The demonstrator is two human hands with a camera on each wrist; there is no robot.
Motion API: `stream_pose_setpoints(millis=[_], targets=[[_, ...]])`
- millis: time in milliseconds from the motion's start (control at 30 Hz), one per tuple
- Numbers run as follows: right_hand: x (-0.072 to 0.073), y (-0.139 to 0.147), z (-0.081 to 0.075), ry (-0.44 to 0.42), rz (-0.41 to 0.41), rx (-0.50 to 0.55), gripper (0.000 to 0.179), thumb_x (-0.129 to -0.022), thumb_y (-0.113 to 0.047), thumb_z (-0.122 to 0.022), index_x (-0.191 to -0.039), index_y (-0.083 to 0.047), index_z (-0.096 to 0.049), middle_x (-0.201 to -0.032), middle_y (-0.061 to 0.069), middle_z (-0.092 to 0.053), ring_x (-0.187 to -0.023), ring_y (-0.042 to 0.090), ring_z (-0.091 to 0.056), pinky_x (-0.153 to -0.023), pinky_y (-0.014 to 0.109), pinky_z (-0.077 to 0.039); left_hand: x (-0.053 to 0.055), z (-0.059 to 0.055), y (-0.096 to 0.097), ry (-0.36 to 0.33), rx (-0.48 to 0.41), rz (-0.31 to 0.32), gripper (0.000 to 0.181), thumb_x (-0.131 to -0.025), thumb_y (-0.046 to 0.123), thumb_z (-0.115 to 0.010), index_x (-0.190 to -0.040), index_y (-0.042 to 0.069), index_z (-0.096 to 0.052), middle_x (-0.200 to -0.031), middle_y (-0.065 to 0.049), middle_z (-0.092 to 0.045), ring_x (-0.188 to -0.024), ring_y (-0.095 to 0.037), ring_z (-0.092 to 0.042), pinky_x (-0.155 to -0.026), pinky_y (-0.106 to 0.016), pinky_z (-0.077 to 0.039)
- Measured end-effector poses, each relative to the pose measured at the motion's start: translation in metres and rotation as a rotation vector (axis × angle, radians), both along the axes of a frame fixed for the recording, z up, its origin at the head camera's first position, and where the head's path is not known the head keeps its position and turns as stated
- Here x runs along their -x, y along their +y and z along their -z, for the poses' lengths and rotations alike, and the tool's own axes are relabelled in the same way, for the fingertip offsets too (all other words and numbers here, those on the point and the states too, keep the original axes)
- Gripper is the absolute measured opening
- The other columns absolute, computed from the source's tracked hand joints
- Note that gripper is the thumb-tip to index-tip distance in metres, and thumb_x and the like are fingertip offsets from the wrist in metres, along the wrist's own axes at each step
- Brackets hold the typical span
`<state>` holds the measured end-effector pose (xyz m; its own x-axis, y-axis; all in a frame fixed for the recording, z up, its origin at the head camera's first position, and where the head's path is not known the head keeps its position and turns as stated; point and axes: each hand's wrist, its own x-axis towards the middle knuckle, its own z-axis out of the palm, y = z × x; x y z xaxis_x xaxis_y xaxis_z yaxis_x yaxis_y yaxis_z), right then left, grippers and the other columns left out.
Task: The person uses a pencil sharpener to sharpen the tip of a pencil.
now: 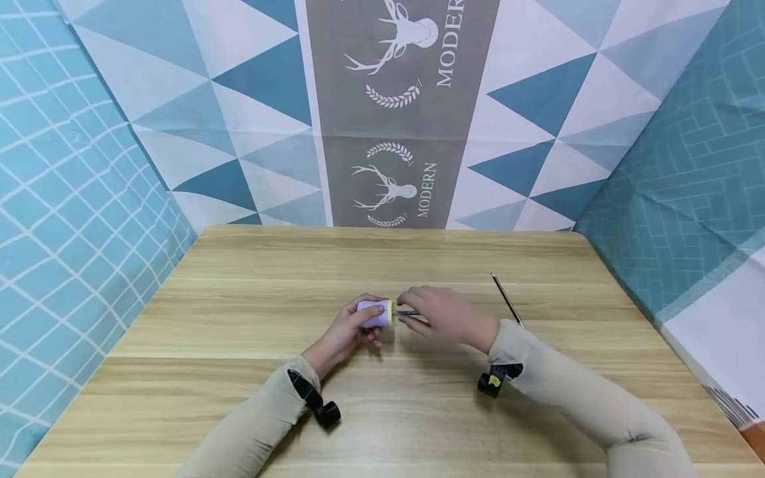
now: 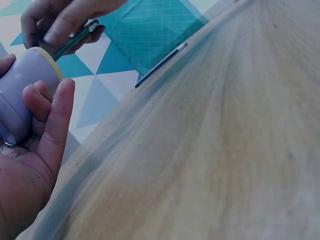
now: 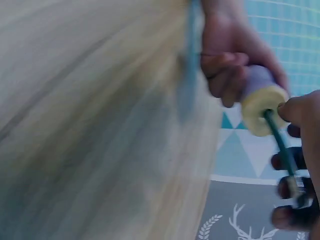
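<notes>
Head view: we see the left hand (image 1: pixel 344 330) grip a purple cup (image 2: pixel 17 95), likely to keep it still. Its yellow end (image 3: pixel 253 110) faces right, with a green pencil (image 3: pixel 278 136) poked in the hole (image 3: pixel 268 113); we can't see inside. The right hand (image 1: pixel 448 317) pinches that pencil. Farther right, a dark pencil (image 1: pixel 507 301) lies on the table (image 1: pixel 269 265).

The inserted end of the green pencil (image 3: pixel 281 143) is hidden inside the lilac cylinder (image 1: pixel 372 313). The left wrist view's left edge cuts off the cylinder and left hand (image 2: pixel 27 180). In the right wrist view, the right hand (image 3: pixel 309 135) is cropped; the tabletop (image 3: pixel 85 145) is blurred.
</notes>
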<state>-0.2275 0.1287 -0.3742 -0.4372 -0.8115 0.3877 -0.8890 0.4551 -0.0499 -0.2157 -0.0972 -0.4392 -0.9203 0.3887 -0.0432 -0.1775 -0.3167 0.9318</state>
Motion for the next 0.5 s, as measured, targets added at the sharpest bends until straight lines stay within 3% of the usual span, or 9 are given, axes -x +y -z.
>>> stream_pose_setpoints(millis=[100,200,300,333,400,500], targets=[[0.001,-0.002,0.013,0.276,-0.066,-0.036,0.024,-0.088,-0.02,-0.074,-0.104,-0.007,-0.061,-0.086,0.002,-0.061,-0.065,0.012,-0.055,-0.05,0.022,-0.05,0.0,0.001,0.0,-0.007,0.007,-0.003,0.014,-0.094,0.012,-0.058,-0.103,0.019,-0.065,-0.07,-0.005,-0.057,-0.053,-0.01,-0.055,-0.052,-0.028,-0.06],[0.006,-0.002,0.021,0.523,-0.121,-0.094,0.004,-0.098,-0.012,-0.057,-0.098,-0.008,-0.058,-0.082,0.001,-0.058,-0.061,0.012,-0.051,-0.044,0.02,-0.045,0.001,0.002,0.0,-0.021,0.019,0.003,0.013,-0.094,0.013,-0.059,-0.105,0.018,-0.065,-0.07,-0.006,-0.057,-0.054,-0.01,-0.055,-0.052,-0.028,-0.06],[0.012,-0.002,0.025,0.716,-0.153,-0.152,0.025,-0.106,-0.007,-0.033,-0.095,-0.009,-0.055,-0.081,-0.001,-0.059,-0.058,0.011,-0.05,-0.043,0.019,-0.043,0.001,0.001,0.0,-0.029,0.03,0.01,0.015,-0.095,0.015,-0.06,-0.109,0.014,-0.063,-0.069,-0.006,-0.057,-0.055,-0.01,-0.056,-0.053,-0.028,-0.059],[0.014,-0.001,0.026,0.761,-0.158,-0.171,0.032,-0.106,-0.005,-0.025,-0.094,-0.01,-0.054,-0.081,-0.001,-0.059,-0.058,0.011,-0.05,-0.044,0.019,-0.043,0.001,0.001,0.0,-0.031,0.033,0.01,0.016,-0.095,0.016,-0.06,-0.11,0.014,-0.063,-0.069,-0.006,-0.057,-0.055,-0.01,-0.056,-0.053,-0.028,-0.059],[0.015,-0.002,0.027,0.807,-0.164,-0.202,0.031,-0.106,-0.004,-0.025,-0.093,-0.01,-0.053,-0.08,-0.001,-0.059,-0.057,0.011,-0.05,-0.045,0.02,-0.044,0.001,0.001,-0.001,-0.035,0.036,0.008,0.017,-0.095,0.016,-0.06,-0.112,0.012,-0.062,-0.069,-0.005,-0.057,-0.054,-0.01,-0.056,-0.052,-0.028,-0.059],[0.015,-0.004,0.026,0.79,-0.178,-0.235,0.021,-0.102,-0.003,-0.035,-0.091,-0.009,-0.053,-0.076,-0.001,-0.058,-0.054,0.009,-0.05,-0.046,0.019,-0.044,0.001,0.0,-0.001,-0.045,0.04,0.008,0.018,-0.096,0.017,-0.059,-0.113,0.011,-0.061,-0.069,-0.005,-0.057,-0.054,-0.01,-0.056,-0.052,-0.028,-0.06]])
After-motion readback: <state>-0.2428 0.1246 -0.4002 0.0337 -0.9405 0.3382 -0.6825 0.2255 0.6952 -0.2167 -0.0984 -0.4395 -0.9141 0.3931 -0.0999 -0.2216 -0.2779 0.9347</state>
